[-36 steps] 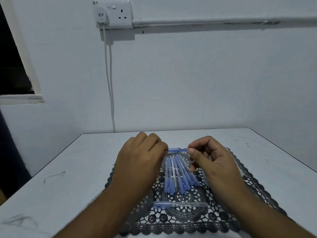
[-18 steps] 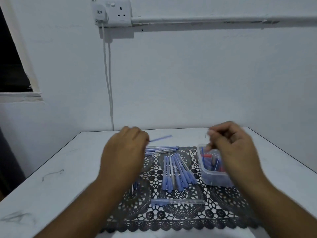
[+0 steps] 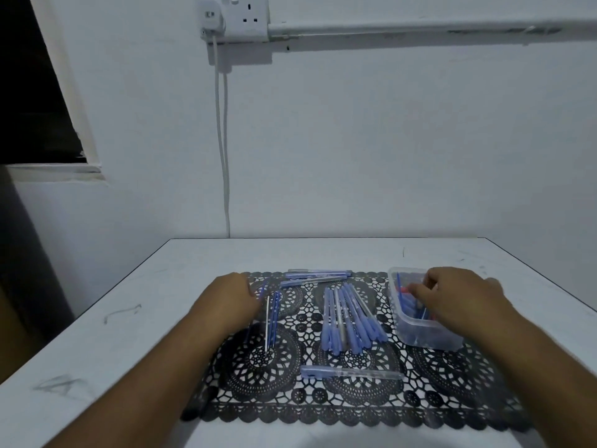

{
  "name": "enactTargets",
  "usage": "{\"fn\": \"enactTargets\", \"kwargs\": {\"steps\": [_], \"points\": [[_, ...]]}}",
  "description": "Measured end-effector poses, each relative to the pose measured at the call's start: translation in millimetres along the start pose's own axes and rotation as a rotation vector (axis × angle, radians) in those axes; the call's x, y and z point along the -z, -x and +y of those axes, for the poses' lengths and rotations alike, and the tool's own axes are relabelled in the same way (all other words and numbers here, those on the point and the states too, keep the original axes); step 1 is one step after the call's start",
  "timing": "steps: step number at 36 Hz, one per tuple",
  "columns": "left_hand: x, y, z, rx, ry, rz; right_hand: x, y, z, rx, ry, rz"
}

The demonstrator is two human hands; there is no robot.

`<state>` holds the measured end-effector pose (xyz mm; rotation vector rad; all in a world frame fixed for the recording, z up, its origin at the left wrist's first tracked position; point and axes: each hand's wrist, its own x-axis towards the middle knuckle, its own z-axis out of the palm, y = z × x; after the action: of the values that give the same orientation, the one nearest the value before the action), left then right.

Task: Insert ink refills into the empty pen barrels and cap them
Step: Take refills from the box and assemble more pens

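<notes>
My left hand (image 3: 226, 302) hovers low over the left of the black lace mat (image 3: 355, 409). Its curled fingers pinch a thin blue ink refill (image 3: 263, 287), beside a few loose refills (image 3: 273, 318) lying on the mat. My right hand (image 3: 458, 299) reaches into a clear plastic box (image 3: 426, 337) of small blue and red parts, fingers curled down among them; whether they hold anything is hidden. A bundle of blue pens (image 3: 349, 318) lies mid-mat. Two more pens (image 3: 316, 276) lie at the back. One clear barrel (image 3: 352, 372) lies crosswise in front.
The mat sits on a white table (image 3: 129, 367) pushed against a white wall. A wall socket (image 3: 239, 14) with a hanging cable is above the table's far edge. A dark window opening (image 3: 32, 92) is at the left.
My hands held one pen together over the bundle, then pulled apart. The left has dropped to the loose refills, and the right has moved right into the plastic box.
</notes>
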<state>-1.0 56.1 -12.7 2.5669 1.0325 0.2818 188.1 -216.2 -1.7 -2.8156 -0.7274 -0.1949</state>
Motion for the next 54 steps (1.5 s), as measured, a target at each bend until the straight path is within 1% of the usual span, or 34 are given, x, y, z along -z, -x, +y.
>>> {"fn": "enactTargets", "kwargs": {"steps": [2, 4, 6, 9, 11, 14, 15, 17, 19, 21, 23, 25, 30, 33, 38, 44, 47, 49, 51, 54], "points": [[-5, 0, -1, -0.004, -0.025, -0.025, -3, -4, -2, -0.017, 0.17, -0.012], [-11, -2, -2, 0.013, -0.035, -0.051, -4, -8, -3, -0.017, 0.272, -0.024], [-14, -5, -4, 0.03, -0.042, -0.044, -4, -11, -5, 0.001, 0.348, -0.051], [-15, -8, -6, 0.032, -0.044, -0.043, -2, -15, -10, 0.047, 0.389, -0.075], [-15, -8, -7, 0.03, -0.064, -0.042, -3, -17, -14, 0.074, 0.368, -0.094], [-12, -2, -2, -0.011, -0.136, 0.06, -6, -19, -16, 0.088, 0.333, -0.123], [-9, 3, 2, -0.043, -0.138, 0.096, -7, -19, -15, 0.087, 0.325, -0.126], [-3, 16, 15, -0.168, -0.076, 0.128, -8, -21, -13, 0.079, 0.304, -0.12], [1, 33, 30, -0.336, 0.004, 0.07, -9, -22, -13, 0.066, 0.276, -0.123], [1, 48, 42, -0.48, 0.025, -0.068, -11, -23, -13, 0.058, 0.239, -0.128], [-1, 58, 51, -0.587, -0.038, -0.227, -11, -23, -13, 0.051, 0.199, -0.129], [-7, 64, 55, -0.647, -0.116, -0.305, -10, -23, -13, 0.056, 0.162, -0.122], [-21, 66, 59, -0.741, -0.249, -0.297, -13, -23, -14, 0.078, 0.072, -0.088], [-24, 65, 61, -0.769, -0.244, -0.311, -14, -23, -16, 0.055, 0.017, -0.068], [-25, 65, 61, -0.785, -0.26, -0.317, -15, -22, -16, 0.064, -0.062, -0.082], [-26, 61, 57, -0.767, -0.24, -0.325, -15, -21, -17, 0.056, -0.066, -0.103], [-22, 60, 56, -0.761, -0.19, -0.287, -9, -18, -17, 0.026, -0.192, -0.083], [-18, 60, 54, -0.742, -0.137, -0.241, -5, -16, -13, 0.008, -0.325, -0.029], [-13, 57, 51, -0.717, -0.081, -0.174, -1, -11, -8, 0.019, -0.496, 0.069], [-9, 50, 44, -0.671, 0.043, -0.101, 12, 4, -7, 0.072, -0.842, 0.247]]}}
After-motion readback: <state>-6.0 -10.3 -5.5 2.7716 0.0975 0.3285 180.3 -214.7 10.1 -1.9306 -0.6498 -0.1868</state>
